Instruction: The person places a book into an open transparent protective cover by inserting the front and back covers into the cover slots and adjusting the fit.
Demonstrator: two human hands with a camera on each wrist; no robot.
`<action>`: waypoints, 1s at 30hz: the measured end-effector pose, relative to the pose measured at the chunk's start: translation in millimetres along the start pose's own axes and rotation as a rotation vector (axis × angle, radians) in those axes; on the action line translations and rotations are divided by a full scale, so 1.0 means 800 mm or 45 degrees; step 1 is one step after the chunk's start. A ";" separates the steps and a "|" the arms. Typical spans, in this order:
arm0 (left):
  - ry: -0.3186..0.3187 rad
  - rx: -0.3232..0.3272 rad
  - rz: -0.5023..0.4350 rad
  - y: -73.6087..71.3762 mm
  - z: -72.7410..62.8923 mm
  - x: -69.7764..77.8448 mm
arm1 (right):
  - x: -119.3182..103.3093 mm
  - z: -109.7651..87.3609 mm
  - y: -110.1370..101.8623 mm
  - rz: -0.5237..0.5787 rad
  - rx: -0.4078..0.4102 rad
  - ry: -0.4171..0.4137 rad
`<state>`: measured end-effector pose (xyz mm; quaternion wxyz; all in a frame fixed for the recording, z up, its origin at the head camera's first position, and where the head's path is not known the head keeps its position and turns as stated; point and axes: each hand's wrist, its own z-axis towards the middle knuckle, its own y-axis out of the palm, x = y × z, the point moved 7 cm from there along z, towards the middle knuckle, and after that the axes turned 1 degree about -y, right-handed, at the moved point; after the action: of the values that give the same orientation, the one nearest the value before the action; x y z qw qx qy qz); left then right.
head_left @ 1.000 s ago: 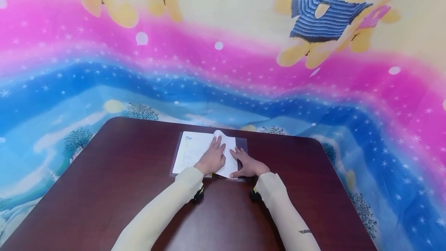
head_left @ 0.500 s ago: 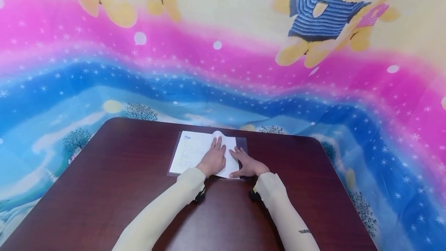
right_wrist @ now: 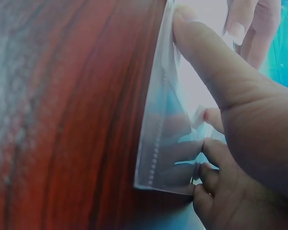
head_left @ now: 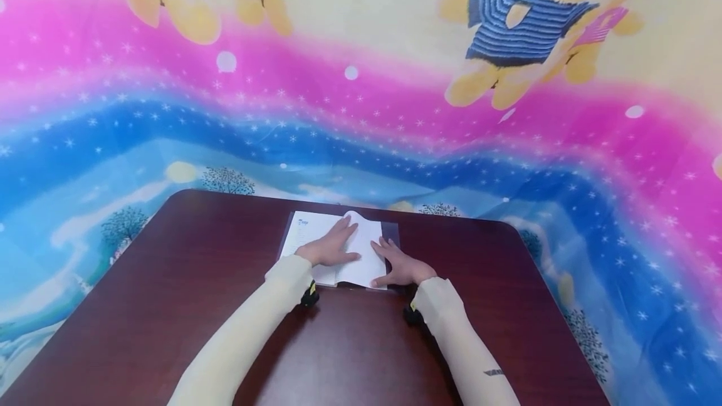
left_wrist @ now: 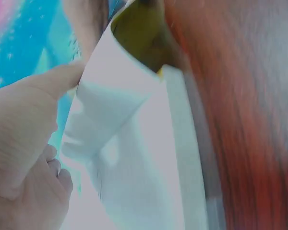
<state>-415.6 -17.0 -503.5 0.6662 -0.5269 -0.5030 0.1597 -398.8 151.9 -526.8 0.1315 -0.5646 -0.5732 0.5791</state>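
Note:
An open book (head_left: 369,237) with white pages and a clear plastic cover (right_wrist: 158,158) lies near the table's far edge. Its left page (head_left: 291,242) carries print and a small blue logo. My left hand (head_left: 329,249), fingers spread, lies over the middle of the pages. Beneath it a white leaf (left_wrist: 105,91) bows up in a curve, with a yellowish surface inside the fold. My right hand (head_left: 403,266) rests at the right page's outer edge, thumb (right_wrist: 206,57) on the lower corner and fingers spread farther up. The left hand hides part of the print.
The dark red-brown table (head_left: 271,331) has rounded far corners. Behind it hangs a colourful cloth (head_left: 361,118) printed with bears, snowflakes and trees. A black wrist device (head_left: 310,295) sits below the left cuff.
My left hand has shifted left off the right page toward the left one, its thumb now spread out. The right hand and the book stay nearly still.

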 end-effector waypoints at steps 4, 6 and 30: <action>-0.034 -0.009 0.009 0.000 -0.002 -0.008 | 0.001 -0.001 0.001 0.004 -0.005 -0.005; -0.045 -0.006 0.028 0.003 -0.002 -0.009 | 0.001 -0.001 0.002 0.002 -0.012 -0.002; -0.044 0.129 0.338 0.027 0.010 -0.001 | -0.003 -0.001 0.001 -0.002 0.002 -0.006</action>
<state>-415.8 -4.9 -523.1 0.6564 -0.5516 -0.4315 0.2806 -397.3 149.7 -525.9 0.1310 -0.5628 -0.5733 0.5809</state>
